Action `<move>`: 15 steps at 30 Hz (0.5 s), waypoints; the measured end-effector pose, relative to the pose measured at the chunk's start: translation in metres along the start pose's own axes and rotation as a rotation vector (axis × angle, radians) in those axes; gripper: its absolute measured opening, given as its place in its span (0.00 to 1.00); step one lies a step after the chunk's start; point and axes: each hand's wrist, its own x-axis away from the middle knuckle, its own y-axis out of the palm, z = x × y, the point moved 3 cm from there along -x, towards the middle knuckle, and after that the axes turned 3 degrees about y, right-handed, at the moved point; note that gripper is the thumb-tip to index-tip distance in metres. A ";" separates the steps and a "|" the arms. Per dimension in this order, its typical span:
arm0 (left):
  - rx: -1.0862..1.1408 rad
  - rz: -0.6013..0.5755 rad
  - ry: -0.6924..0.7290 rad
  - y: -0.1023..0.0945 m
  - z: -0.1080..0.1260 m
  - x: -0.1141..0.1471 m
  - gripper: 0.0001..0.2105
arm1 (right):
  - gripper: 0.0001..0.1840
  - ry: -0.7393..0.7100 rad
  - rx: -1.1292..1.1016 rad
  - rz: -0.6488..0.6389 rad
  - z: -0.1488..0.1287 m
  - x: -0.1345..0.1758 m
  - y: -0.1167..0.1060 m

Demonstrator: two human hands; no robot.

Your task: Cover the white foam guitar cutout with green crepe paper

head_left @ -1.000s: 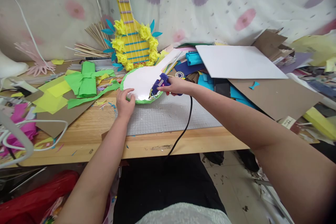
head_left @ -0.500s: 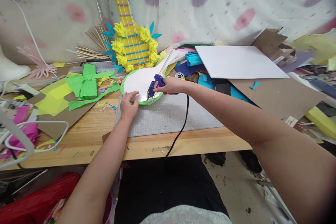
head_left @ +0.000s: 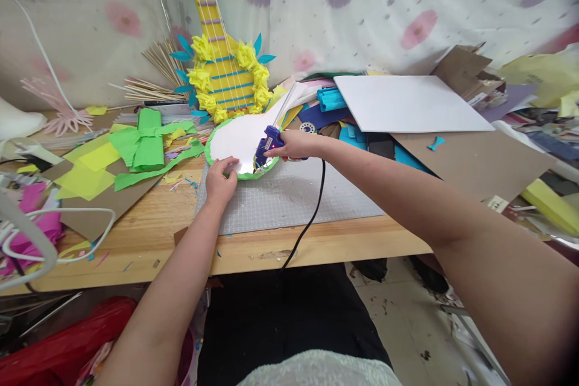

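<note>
A white guitar-shaped board (head_left: 233, 140) with a green paper rim (head_left: 248, 177) lies on the grey cutting mat (head_left: 289, 199). My left hand (head_left: 221, 180) rests on the board's lower left edge, thumb and forefinger apart on its surface and the other fingers partly hidden. In my right hand (head_left: 294, 145), closed around its handle, is a blue hot glue gun (head_left: 270, 141). A small red light glows on the gun. Its nozzle points down at the lower right rim, where the exact contact is hard to make out. A black cord (head_left: 310, 220) hangs from the gun over the table edge.
A yellow paper guitar (head_left: 228, 81) stands behind the board. Green crepe paper (head_left: 150, 140) and yellow sheets (head_left: 93, 175) lie left. On the right are a white foam board (head_left: 414, 102), brown cardboard (head_left: 470, 160) and blue paper rolls (head_left: 333, 99). A white cable (head_left: 106, 235) loops at the left.
The view has shifted slightly, so everything sits a little further left in the picture. Both hands, the glue gun and the board keep nearly the same places relative to each other.
</note>
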 end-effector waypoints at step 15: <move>0.038 0.016 0.006 0.001 -0.001 -0.001 0.16 | 0.23 0.074 0.105 -0.072 0.008 0.013 -0.011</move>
